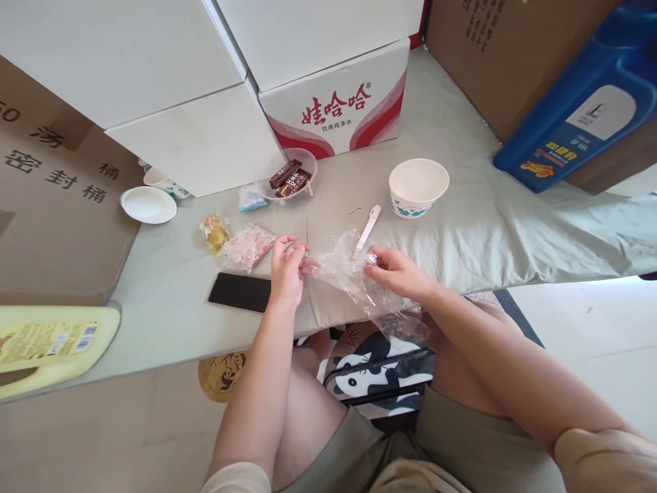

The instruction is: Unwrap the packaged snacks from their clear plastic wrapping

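A crumpled clear plastic bag point(354, 277) stretches between my two hands at the front edge of the cloth-covered surface. My left hand point(290, 267) pinches its left side, and my right hand point(390, 269) grips its right side. The lower part of the bag hangs over the edge. Just behind the bag lies a white utility knife point(368, 229), partly covered by the plastic. A black phone point(240, 292) rests beside my left wrist. Near my left hand are a pink-and-clear packet point(247, 246) and a yellow wrapped snack point(214, 231).
A paper bowl point(418, 188) stands at right. Behind sits a clear plastic bowl point(300, 171) with brown packets, beside a blue-white packet point(252, 197). White boxes point(339, 103), a brown carton point(56, 178), a blue bottle point(580, 103) and a yellow jug point(56, 346) surround the surface.
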`<state>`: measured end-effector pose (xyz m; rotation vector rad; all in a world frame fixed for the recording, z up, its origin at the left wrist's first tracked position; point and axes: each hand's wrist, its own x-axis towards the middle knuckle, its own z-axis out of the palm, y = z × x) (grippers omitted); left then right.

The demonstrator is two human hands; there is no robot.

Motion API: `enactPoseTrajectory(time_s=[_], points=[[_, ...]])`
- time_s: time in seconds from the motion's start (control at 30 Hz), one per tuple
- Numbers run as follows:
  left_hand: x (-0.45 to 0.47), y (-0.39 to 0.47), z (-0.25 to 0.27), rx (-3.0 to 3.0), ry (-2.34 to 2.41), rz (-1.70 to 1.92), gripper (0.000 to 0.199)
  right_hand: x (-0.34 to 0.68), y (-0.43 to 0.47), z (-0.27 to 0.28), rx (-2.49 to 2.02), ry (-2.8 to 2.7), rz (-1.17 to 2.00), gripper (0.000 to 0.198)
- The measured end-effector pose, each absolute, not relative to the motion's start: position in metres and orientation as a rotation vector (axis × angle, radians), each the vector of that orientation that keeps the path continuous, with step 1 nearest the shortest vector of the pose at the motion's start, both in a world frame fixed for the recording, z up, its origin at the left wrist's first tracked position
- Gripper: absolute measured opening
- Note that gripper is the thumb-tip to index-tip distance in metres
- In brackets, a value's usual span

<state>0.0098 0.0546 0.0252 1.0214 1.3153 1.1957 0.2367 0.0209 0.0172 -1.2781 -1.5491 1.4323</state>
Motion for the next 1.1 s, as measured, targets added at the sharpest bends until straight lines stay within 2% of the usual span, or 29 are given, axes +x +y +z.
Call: enactPoseTrajectory(time_s=[0.1, 0.27, 0.33, 0.43, 0.57, 0.73, 0.93, 1.1], points=[[0.014, 0.055, 0.019, 0.954, 1.372, 1.175, 0.038, 0.234, 0.023, 0.016, -1.245, -1.339, 1.485, 0.015], [0.032, 0.044, 0.021, 0.738, 1.046, 0.785, 0.049, 0.226, 0.025, 0.014, -1.076, -1.163, 1.61, 0.013], [0.039, 0.039, 0.021, 0.798, 1.021, 0.712, 0.047, 0.224, 0.026, 0.013, -1.079, -1.175, 1.596, 0.012], [0.044, 0.038, 0.018, 0.98, 1.156, 0.769, 0.04, 0.224, 0.026, 0.013, -1.141, -1.142, 1.64, 0.017], [0.041, 0.042, 0.014, 1.157, 1.269, 0.818, 0.043, 0.225, 0.025, 0.012, -1.194, -1.22, 1.758, 0.025], [0.032, 0.041, 0.021, 1.177, 1.161, 0.698, 0.058, 0.223, 0.027, 0.007, -1.209, -1.289, 1.591, 0.011], [0.029, 0.04, 0.021, 1.189, 1.186, 0.631, 0.05, 0.223, 0.029, 0.004, -1.227, -1.191, 1.5, 0.016], [0.029, 0.04, 0.02, 1.079, 1.101, 0.665, 0.052, 0.221, 0.028, 0.003, -1.195, -1.181, 1.512, 0.021]])
